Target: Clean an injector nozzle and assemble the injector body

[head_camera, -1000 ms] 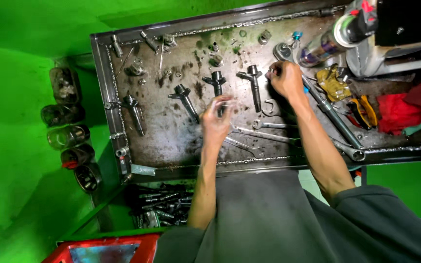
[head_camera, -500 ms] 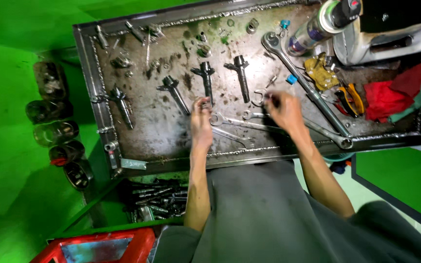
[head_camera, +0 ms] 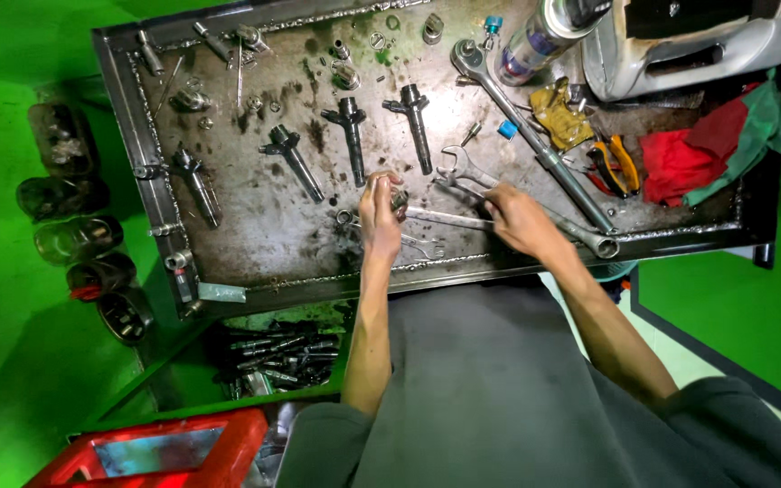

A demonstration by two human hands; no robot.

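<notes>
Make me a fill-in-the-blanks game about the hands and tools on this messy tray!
1. The left hand holds a small round ____ part over the tray.
2. The right hand grips the handle of a ____ lying flat.
3. The rag at the tray's right end is ____ in colour.
4. The long ratchet lies to the ____ of the right hand.

Missing words: metal; wrench; red; right
</notes>
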